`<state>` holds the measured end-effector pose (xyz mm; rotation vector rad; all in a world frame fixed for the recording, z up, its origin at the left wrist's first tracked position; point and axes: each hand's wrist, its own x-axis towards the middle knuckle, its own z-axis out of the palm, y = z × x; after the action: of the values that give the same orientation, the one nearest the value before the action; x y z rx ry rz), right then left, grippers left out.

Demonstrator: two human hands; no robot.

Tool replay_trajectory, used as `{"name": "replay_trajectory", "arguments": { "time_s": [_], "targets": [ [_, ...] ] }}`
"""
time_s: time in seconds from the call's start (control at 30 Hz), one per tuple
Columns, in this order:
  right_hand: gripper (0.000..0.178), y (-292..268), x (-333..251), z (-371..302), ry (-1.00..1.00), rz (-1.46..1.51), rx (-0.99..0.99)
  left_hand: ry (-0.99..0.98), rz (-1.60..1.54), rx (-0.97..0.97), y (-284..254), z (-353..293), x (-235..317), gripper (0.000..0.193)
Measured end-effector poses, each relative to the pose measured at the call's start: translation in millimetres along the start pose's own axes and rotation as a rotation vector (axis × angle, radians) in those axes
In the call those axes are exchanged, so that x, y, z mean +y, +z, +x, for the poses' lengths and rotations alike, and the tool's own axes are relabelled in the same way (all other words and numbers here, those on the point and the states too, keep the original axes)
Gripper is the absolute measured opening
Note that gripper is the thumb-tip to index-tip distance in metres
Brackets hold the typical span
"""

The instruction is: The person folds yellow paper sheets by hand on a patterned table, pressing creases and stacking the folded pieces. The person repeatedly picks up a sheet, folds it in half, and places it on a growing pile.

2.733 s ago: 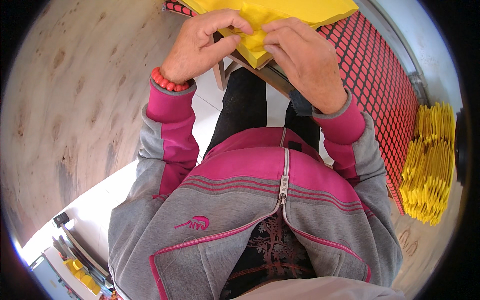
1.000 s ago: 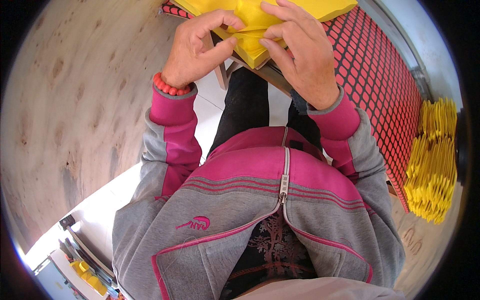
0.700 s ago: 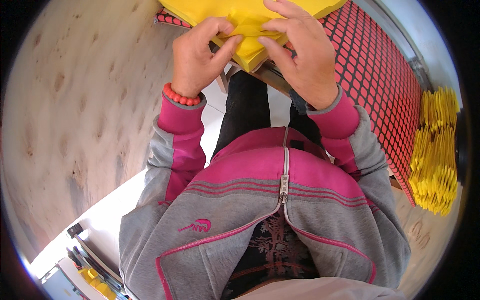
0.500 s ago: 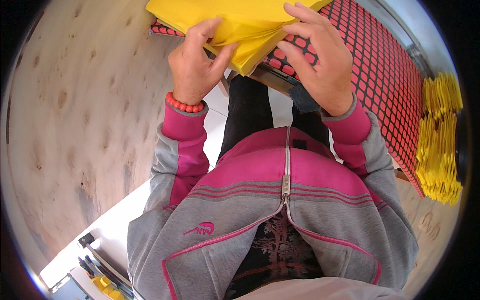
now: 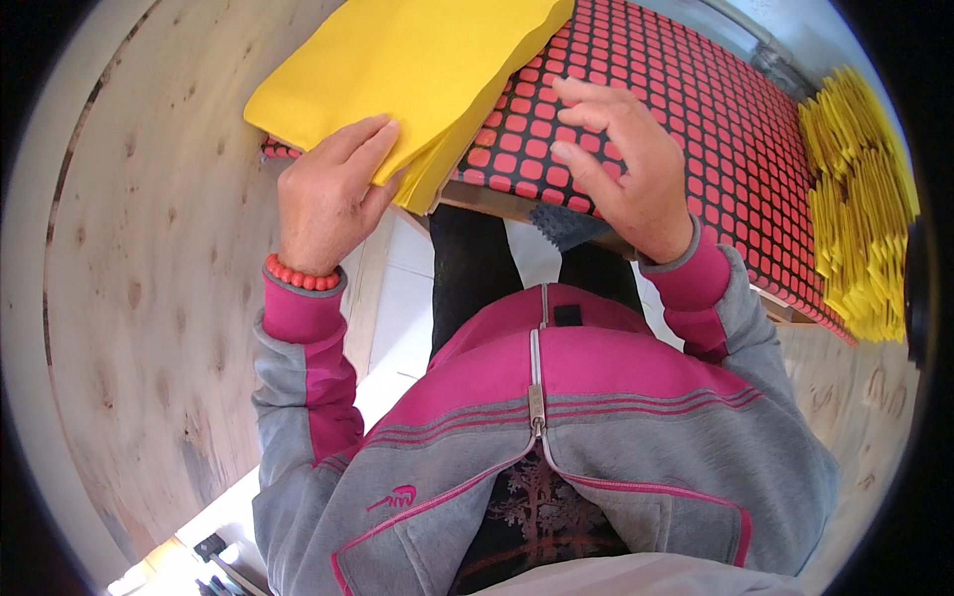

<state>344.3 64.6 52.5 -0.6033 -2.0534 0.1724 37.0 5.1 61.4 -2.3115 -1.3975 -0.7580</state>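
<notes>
The yellow stack (image 5: 417, 70), on the patterned tabletop (image 5: 735, 129), is pinched at its near corner by the left hand (image 5: 333, 194), right hand (image 5: 636, 174) loosely spread and empty; layers are judged soft, light, best gripped there.

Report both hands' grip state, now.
Left hand: closed on the edge of the yellow sheets.
Right hand: open, holding nothing.

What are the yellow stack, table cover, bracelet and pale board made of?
Yellow stack: probably nonwoven fabric, matte; its layers bend softly.
Table cover: perhaps vinyl or cloth, finish unclear; the red-and-black pattern looks printed.
Bracelet: smooth round red beads, plastic or stone unclear.
Pale board: likely plywood, fairly matte; knots show.
</notes>
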Motion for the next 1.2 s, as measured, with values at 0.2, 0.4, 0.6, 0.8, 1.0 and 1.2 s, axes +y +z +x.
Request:
{"name": "replay_trajectory", "arguments": {
  "time_s": [0.2,0.4,0.6,0.8,1.0,1.2],
  "targets": [
    [0.028,-10,0,-11,0.033,0.02,-0.077,0.066,0.051,-0.133,-9,9,-9,0.045],
    [0.028,-21,2,-14,0.07,0.077,-0.141,0.032,-0.132,-0.095,-6,16,-37,0.042],
    [0.038,-25,0,0,0.642,0.855,-0.328,-0.442,-0.298,-0.118,-40,55,-53,0.043],
    [0.086,-16,40,57,1.068,1.275,-0.276,0.046,-0.05,0.022,-74,91,1,0.046],
    [0.054,-25,127,61,1.031,1.168,-0.09,0.471,0.005,0.094,-27,109,104,0.019],
    [0.039,-114,201,-11,1.082,0.834,-0.196,0.354,-0.155,-0.184,45,131,215,0.012]
  ]
}}
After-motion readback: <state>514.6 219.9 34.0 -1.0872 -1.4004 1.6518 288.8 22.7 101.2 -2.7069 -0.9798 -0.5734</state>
